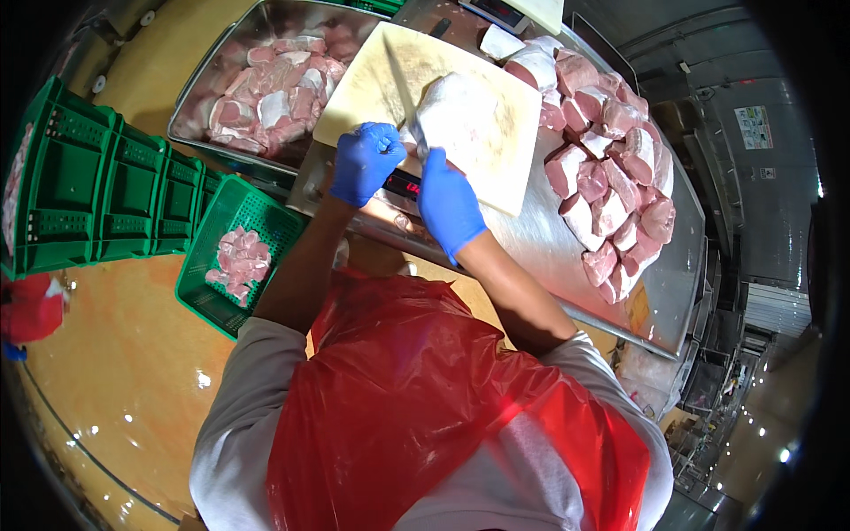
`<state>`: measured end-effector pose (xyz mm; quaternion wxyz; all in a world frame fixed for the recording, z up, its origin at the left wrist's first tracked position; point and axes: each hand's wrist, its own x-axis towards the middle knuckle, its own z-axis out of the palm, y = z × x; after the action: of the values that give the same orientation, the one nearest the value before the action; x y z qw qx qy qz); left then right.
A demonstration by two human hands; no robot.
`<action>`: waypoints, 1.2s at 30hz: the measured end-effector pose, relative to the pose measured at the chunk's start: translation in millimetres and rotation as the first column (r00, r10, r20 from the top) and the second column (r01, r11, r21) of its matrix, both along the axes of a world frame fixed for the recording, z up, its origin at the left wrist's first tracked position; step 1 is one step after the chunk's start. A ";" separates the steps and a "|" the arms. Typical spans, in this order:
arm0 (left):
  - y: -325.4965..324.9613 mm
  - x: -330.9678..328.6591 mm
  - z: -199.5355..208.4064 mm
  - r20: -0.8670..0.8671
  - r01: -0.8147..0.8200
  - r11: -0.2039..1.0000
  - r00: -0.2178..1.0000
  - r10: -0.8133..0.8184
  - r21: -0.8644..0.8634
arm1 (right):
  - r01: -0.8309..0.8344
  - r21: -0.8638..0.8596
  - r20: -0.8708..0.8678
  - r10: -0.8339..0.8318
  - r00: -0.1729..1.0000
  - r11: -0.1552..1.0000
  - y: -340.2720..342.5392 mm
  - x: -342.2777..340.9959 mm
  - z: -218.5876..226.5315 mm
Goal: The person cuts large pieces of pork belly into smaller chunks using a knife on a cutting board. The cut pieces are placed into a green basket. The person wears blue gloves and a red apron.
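My right hand [450, 202], in a blue glove, grips a knife [404, 88] by its handle. The blade points away from me, to the upper left, over the pale cutting board [503, 81]. Beside the blade a piece of raw meat [458, 113] lies on the board with its white fat side up. My left hand [366, 165], also gloved in blue, is closed in a fist at the board's near left edge, left of the knife. What its fingers hold, if anything, is hidden. A red-lit scale display [403, 184] shows between my hands.
On the steel table [531, 239], cut meat chunks [611, 168] are heaped right of the board. A metal tub [190, 97] of meat pieces stands left. Below it is a green basket [197, 281] with meat scraps [241, 261], beside stacked green crates [133, 190]. A person's red garment [31, 310] shows far left.
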<state>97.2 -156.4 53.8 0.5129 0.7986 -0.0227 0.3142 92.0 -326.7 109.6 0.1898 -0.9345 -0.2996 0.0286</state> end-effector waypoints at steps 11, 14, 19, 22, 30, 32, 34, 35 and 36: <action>41.0 -14.3 8.0 -0.078 0.018 0.998 0.997 -0.013 0.068 | -0.103 -0.361 -0.283 -0.004 0.959 0.927 -111.8 -84.8 121.4; 14.1 -14.9 20.6 -0.100 0.066 0.997 0.993 -0.061 0.044 | -0.055 -0.203 -0.086 0.038 0.996 0.978 -71.8 -67.5 92.0; 15.5 -8.1 -6.2 -0.050 -0.042 0.949 0.997 0.061 0.312 | -0.056 -0.201 -0.077 0.041 0.996 0.978 -15.2 -17.2 54.4; 24.0 -21.0 9.1 -0.141 0.018 0.913 0.989 0.043 0.407 | -0.079 -0.263 -0.118 0.050 0.992 0.962 -36.9 -15.7 33.3; 137.2 -174.4 -55.9 -0.402 -0.388 0.729 0.642 0.653 0.564 | 0.006 -0.080 -0.087 -0.013 0.996 0.997 -184.0 -46.5 53.3; 160.8 -226.9 -83.2 -0.605 -0.205 0.692 0.358 0.712 0.693 | 0.045 0.048 0.011 -0.046 0.999 0.998 -195.7 -24.6 44.5; 177.9 -234.1 -107.1 -0.632 -0.213 0.705 0.323 0.704 0.677 | -0.032 -0.036 0.137 0.036 0.990 0.999 -200.6 17.1 22.3; 165.2 -215.4 -88.1 -0.612 -0.225 0.741 0.442 0.656 0.633 | -0.102 -0.037 0.169 0.107 0.980 0.994 -193.3 35.1 21.8; 143.7 -188.0 -61.1 -0.578 -0.228 0.776 0.552 0.601 0.589 | -0.172 -0.039 0.201 0.177 0.964 0.984 -181.6 50.3 20.0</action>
<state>-90.8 -12.7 -7.3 0.1853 0.9299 0.3113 0.0628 142.3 -508.3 129.6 0.1451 -0.9045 -0.3983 -0.0473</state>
